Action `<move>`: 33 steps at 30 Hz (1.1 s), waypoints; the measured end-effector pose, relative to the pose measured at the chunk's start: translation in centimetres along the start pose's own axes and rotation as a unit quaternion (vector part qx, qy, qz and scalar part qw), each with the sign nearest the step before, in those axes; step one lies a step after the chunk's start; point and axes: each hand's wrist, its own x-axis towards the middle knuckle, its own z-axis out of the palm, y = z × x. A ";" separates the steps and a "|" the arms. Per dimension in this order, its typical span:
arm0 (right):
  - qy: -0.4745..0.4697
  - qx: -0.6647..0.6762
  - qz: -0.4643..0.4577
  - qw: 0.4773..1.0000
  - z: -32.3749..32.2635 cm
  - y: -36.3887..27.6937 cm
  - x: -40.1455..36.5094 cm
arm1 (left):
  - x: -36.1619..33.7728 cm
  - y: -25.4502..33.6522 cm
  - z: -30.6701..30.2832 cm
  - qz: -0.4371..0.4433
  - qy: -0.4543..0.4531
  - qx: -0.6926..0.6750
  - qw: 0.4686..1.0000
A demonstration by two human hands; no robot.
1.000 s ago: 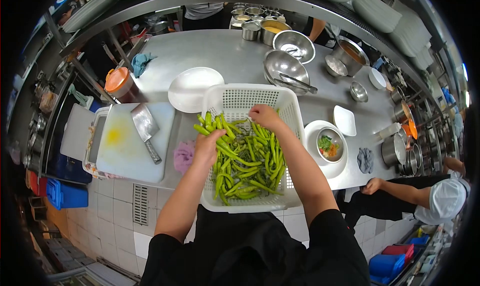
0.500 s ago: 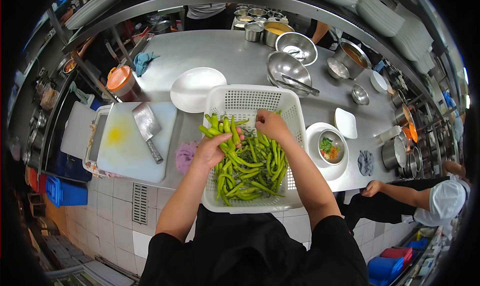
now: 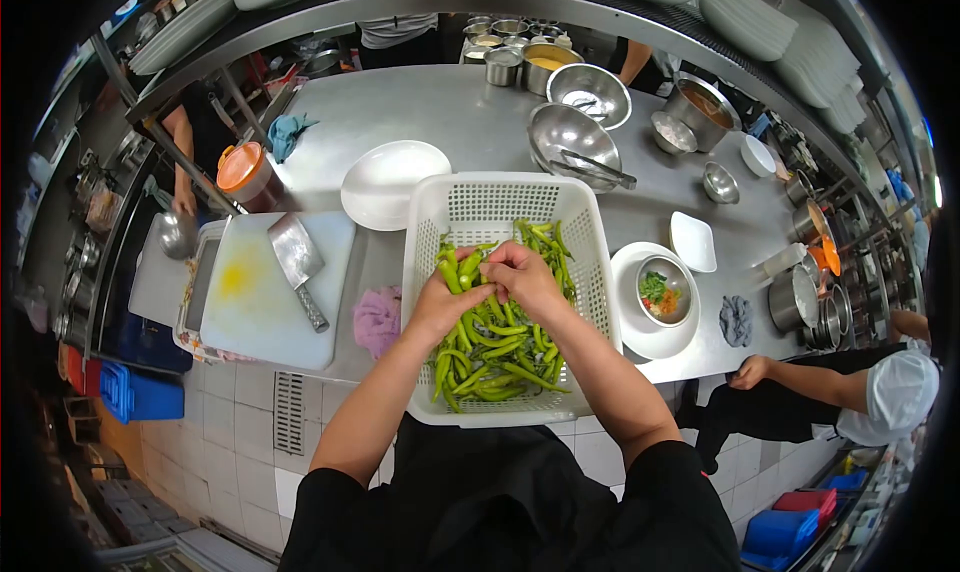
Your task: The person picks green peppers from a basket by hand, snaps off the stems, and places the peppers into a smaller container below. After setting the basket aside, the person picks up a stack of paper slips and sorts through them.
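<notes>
A white plastic basket (image 3: 425, 212) stands at the counter's front edge, with many long green chili peppers (image 3: 495, 357) inside. Over its left half, my left hand (image 3: 445, 302) is closed round a few of the peppers, their ends poking up past the fingers. My right hand (image 3: 520, 277) meets it, thumb and fingertips pinched at the top of the held peppers. What exactly the right fingertips grip is too small to make out.
Left of the basket, a cleaver (image 3: 298, 267) lies on a white cutting board (image 3: 255, 337). A pink cloth (image 3: 377, 320) and white oval plate (image 3: 385, 187) are nearby. At right, a metal bowl (image 3: 664, 292) of chopped ingredients sits on a plate. A co-worker (image 3: 820, 402) stands right.
My right hand has come left from the basket's far side to meet my left hand. At far left, another person's arm with a metal ladle has come into view.
</notes>
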 end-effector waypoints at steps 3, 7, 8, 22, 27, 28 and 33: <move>-0.001 0.039 0.007 0.999 0.4 0.8 0.3 | 0.1 -0.1 -0.4 0.002 -0.014 -0.012 1.000; -0.011 0.201 0.080 0.976 0.5 1.2 0.4 | -0.1 -0.1 -0.7 -0.020 -0.027 -0.046 0.998; -0.018 0.264 0.109 0.958 0.3 1.1 0.4 | 0.0 -0.3 -0.8 -0.021 -0.026 -0.047 0.998; 0.042 -0.622 0.043 0.780 -8.3 4.9 9.8 | 0.7 0.4 -2.6 -0.106 0.021 -0.234 0.966; 0.117 -0.643 0.028 0.756 -6.3 8.7 12.1 | 0.3 1.2 -2.0 -0.124 0.038 -0.241 0.962; 0.087 -0.614 0.039 0.783 -5.7 7.9 11.8 | 0.3 1.0 -2.1 -0.110 0.036 -0.221 0.968; 0.035 -0.487 -0.028 0.872 -3.5 1.5 7.6 | 0.4 -0.5 -1.6 -0.049 0.039 -0.102 0.993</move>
